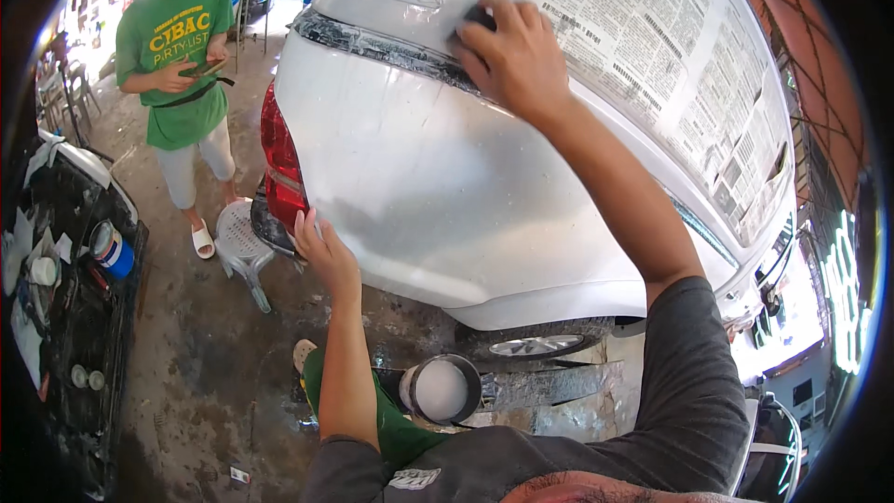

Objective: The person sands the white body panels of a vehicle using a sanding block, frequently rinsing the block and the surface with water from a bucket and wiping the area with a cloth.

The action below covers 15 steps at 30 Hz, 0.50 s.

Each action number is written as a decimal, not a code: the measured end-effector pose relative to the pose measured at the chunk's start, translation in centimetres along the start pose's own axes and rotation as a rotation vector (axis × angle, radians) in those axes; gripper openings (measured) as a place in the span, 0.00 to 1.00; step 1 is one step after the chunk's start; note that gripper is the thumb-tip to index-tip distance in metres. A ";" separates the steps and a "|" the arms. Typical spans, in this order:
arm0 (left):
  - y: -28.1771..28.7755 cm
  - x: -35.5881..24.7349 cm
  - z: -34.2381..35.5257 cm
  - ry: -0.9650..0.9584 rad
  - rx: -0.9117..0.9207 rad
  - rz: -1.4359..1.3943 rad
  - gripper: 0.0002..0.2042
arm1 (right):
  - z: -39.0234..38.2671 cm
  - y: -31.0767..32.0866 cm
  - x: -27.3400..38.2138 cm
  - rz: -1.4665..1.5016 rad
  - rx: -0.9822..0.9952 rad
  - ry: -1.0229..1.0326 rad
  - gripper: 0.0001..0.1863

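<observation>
Pressed against the upper side of a silver-white car (410, 144), my right hand (521, 56) is closed on a small black pad (480, 17), mostly covered by the fingers. A wet dark strip (391, 45) with whitish residue runs along the body just beneath it. My left hand (328, 251) rests with fingers outstretched by the lower end of the red tail light (279, 154), holding nothing. Newspaper (633, 28) masks the window to the right of my right hand. A greyish patch (419, 196) shows on the panel between both hands.
A dark bucket (407, 389) of whitish liquid stands on the floor below the wheel (535, 343). A grey plastic stool (244, 237) is near the car's rear. Beyond it stands a person in a green shirt (186, 37). A blue-labelled can (114, 250) sits on a cluttered dark surface at left.
</observation>
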<state>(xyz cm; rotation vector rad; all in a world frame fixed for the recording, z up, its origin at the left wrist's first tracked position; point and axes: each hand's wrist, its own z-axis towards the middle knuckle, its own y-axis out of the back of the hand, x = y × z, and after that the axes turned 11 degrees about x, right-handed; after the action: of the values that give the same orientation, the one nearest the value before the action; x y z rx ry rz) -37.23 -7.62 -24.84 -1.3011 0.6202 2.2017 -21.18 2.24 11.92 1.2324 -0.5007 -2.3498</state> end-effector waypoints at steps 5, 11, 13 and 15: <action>-0.5 1.1 0.5 0.013 -0.035 0.002 0.18 | 1.6 -0.1 -0.1 -0.019 -0.074 -0.102 0.09; -1.0 2.0 0.8 -0.046 -0.042 0.012 0.18 | 2.0 0.2 -0.9 -0.019 -0.017 -0.046 0.11; -1.1 2.2 0.8 -0.035 -0.048 -0.001 0.18 | 2.2 -0.2 -0.2 0.000 -0.063 -0.083 0.10; -0.9 2.5 0.8 -0.019 -0.035 -0.019 0.17 | 1.9 -0.1 0.4 0.005 -0.045 -0.026 0.11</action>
<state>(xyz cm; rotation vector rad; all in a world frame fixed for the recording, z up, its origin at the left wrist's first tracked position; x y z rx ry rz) -38.28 -5.96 -26.81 -1.2970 0.5625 2.2160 -23.00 2.34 12.68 1.1798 -0.4565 -2.3627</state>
